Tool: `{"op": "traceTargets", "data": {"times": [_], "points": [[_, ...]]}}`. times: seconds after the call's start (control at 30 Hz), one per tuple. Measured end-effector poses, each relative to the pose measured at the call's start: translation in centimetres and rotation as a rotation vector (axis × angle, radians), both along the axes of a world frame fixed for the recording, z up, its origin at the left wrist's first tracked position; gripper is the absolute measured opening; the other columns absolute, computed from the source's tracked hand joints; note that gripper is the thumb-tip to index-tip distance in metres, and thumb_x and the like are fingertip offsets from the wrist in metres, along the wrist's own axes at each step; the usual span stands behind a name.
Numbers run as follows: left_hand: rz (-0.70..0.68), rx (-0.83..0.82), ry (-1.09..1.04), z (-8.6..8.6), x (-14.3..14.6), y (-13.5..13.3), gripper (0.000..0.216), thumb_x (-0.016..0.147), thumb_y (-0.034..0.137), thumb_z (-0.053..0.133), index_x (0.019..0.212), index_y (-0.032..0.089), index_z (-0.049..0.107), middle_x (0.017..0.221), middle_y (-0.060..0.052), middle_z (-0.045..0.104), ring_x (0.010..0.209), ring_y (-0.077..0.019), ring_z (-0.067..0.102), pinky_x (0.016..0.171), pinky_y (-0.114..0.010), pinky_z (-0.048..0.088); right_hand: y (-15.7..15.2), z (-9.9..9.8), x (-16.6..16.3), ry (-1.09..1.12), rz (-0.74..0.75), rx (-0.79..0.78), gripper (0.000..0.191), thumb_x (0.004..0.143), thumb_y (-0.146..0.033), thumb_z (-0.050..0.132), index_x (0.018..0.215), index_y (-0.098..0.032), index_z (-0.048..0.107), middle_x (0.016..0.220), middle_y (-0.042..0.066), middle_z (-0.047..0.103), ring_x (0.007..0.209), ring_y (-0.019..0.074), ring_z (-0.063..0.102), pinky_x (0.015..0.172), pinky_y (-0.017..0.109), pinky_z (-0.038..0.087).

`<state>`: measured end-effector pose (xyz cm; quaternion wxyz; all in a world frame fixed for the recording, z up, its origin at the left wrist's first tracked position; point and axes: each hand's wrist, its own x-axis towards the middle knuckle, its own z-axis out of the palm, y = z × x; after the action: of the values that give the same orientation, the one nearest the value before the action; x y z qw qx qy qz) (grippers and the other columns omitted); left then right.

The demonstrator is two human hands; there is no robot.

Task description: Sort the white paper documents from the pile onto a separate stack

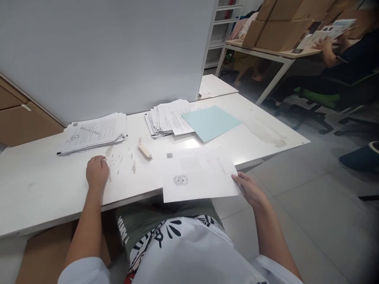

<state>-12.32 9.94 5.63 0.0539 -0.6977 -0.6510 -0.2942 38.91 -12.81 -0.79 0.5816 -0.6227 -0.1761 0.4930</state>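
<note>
My right hand (248,187) pinches the right edge of a white sheet of paper (201,181), thumb on top. The sheet bears a QR code and round stamp marks; it reaches over the desk's front edge above my lap. My left hand (97,171) rests on the desk in a loose fist, with nothing visible in it. Between the hands and the back panel lies a small beige object with a metal tip (144,151). A stack of printed papers (94,130) lies beyond my left hand.
A second, fanned paper pile (166,116) lies near the panel (118,55), partly under a light blue sheet (211,123). Cardboard boxes (281,33) stand on another table at back right, where a seated person's hand (327,49) holds papers.
</note>
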Motion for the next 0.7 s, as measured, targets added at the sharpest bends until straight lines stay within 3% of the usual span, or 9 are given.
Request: {"op": "traceTargets", "data": {"times": [0.27,0.7], "points": [[0.019,-0.062,0.014,0.3,0.2,0.1,0.024,0.083,0.012,0.042,0.093,0.014,0.064,0.103,-0.012,0.064,0.105,-0.0264,0.055,0.096,-0.041,0.043,0.8,0.6,-1.4,-0.002,0.151,-0.051,0.044,0.061,-0.041,0.083,0.096,-0.017,0.069,0.088,0.008,0.076,0.079,0.0250,0.071,0.063,0.029,0.056],[0.015,-0.011,0.015,-0.2,-0.1,0.6,0.023,0.082,0.016,0.041,0.088,0.017,0.063,0.095,-0.005,0.065,0.103,-0.0269,0.059,0.092,-0.042,0.046,1.0,0.4,-1.8,0.127,0.073,-0.051,0.036,0.074,-0.049,0.067,0.092,-0.018,0.070,0.090,0.008,0.076,0.093,0.0301,0.070,0.073,0.036,0.059]]}}
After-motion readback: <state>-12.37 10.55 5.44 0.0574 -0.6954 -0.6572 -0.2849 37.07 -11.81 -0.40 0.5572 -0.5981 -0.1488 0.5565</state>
